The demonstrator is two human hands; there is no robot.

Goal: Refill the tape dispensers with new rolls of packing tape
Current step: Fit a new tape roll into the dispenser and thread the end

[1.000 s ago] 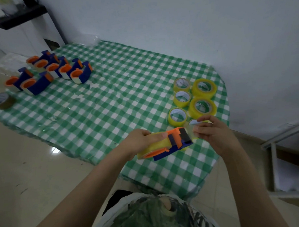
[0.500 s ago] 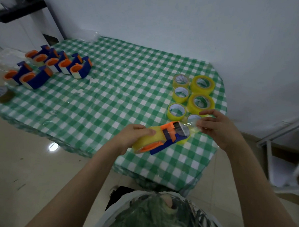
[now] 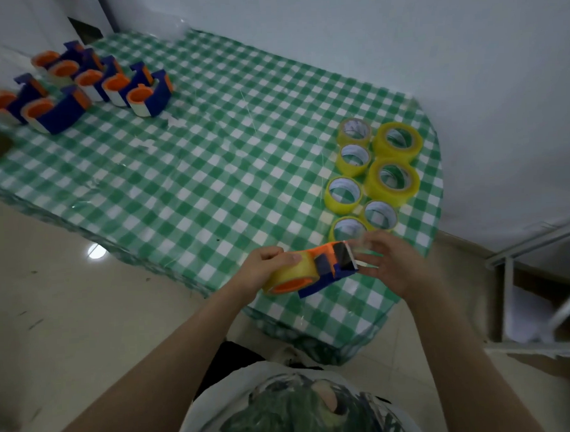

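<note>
Your right hand [image 3: 388,265] has come back in close to the cutter, and the pulled strand is shorter than half a second ago.

Your left hand [image 3: 266,269] grips the yellow tape roll [image 3: 294,271] seated on the blue-and-orange dispenser [image 3: 328,271], held above the near edge of the tabletop [image 3: 210,173]. Your right fingers pinch the clear tape end [image 3: 359,249] at its blade. This dispenser looks almost threaded, so one refill is nearly done. Seven loose rolls [image 3: 393,180] lie just beyond your hands. A cluster of dispensers [image 3: 108,86] sits at the far left corner, and you cannot tell from here whether they carry fresh tape.
</note>
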